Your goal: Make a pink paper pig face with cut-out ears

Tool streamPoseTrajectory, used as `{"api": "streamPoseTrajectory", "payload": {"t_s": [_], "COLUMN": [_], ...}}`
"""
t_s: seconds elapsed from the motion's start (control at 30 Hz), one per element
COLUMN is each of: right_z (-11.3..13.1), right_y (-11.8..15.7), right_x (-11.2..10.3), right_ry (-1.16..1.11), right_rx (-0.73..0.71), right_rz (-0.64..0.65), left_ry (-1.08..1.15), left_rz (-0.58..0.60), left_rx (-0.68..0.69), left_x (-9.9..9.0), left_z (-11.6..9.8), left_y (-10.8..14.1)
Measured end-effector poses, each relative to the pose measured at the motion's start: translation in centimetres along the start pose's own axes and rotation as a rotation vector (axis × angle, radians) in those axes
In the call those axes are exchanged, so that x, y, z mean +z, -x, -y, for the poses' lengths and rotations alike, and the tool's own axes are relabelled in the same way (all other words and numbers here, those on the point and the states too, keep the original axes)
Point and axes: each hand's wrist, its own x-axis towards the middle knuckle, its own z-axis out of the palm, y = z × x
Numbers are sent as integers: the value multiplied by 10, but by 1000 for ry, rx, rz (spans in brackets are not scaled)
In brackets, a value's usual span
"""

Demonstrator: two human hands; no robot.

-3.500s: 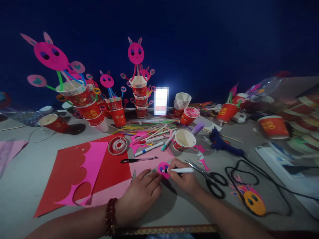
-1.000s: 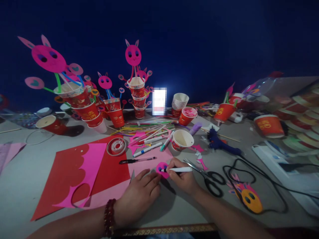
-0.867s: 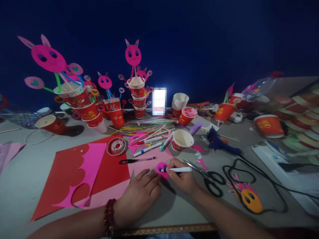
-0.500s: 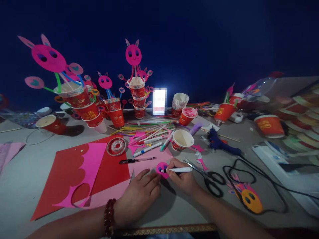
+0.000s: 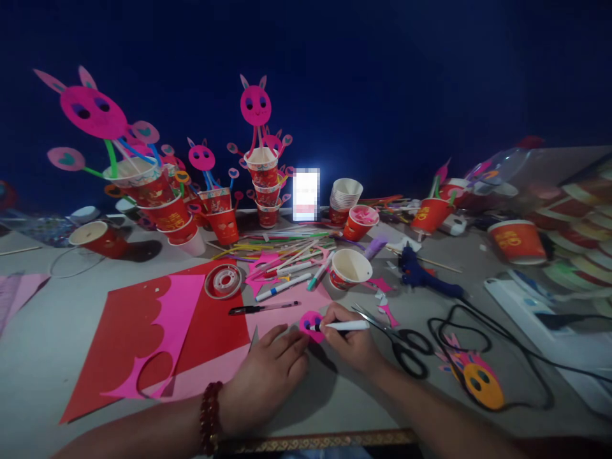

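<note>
My right hand grips a white marker pen, its dark tip on a small pink paper disc. Two dark blue eye shapes show on the disc. Stretched out flat, my left hand has its fingertips at the disc's lower left edge. Above it lies a black gel pen. Beyond that are a blue-banded marker and a teal-tipped marker. Black-handled scissors lie open just right of my right hand.
Red card and a cut pink sheet lie left, near a tape roll. A paper cup stands ahead. A blue glue gun trails a black cord near an orange paper face. Decorated cup stacks stand behind.
The marker's rear end has shifted very slightly to the right. Its tip stays on the pink disc, and my left hand keeps its place.
</note>
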Motion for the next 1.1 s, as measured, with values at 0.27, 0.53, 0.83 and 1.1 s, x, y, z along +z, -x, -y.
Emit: {"api": "streamPoseTrajectory", "payload": {"t_s": [0.27, 0.53, 0.83, 1.1], "right_z": [0, 2, -1, -3], "right_y": [1, 0, 1, 2], "right_x": [0, 0, 0, 0], "right_ry": [15, 2, 12, -4], "right_rx": [2, 29, 13, 34], "right_rz": [-5, -21, -29, -36], "left_ry": [3, 5, 7, 8], "left_rz": [15, 3, -12, 0], "left_rx": [2, 4, -1, -3], "left_x": [1, -1, 0, -2], "left_z": [0, 1, 0, 1], "left_y": [0, 0, 0, -2]}}
